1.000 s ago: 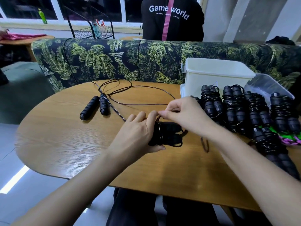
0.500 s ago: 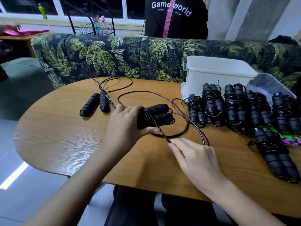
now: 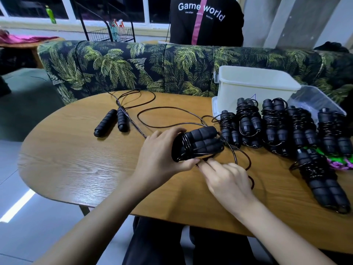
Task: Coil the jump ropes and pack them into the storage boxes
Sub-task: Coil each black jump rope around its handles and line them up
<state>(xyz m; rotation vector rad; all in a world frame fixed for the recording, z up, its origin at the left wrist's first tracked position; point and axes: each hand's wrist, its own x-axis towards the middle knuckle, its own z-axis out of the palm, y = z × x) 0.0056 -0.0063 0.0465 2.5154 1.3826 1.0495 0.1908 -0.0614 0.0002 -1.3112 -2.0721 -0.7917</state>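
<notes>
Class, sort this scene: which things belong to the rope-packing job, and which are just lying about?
Job: half-wound jump rope, left hand, right hand, loose jump rope, coiled ropes, white storage box.
Lying about: green bottle, wire rack, pink cloth.

1. There is a single view, from a camera worn on the person's head, looking forward and down across the worktop (image 3: pixel 76 169).
2. It sits close: both forearms enter from the bottom edge, with the left hand (image 3: pixel 162 155) and right hand (image 3: pixel 227 180) near the middle.
3. The wide lens curves the worktop's edge, and a sofa (image 3: pixel 133 69) crosses the upper part.
</notes>
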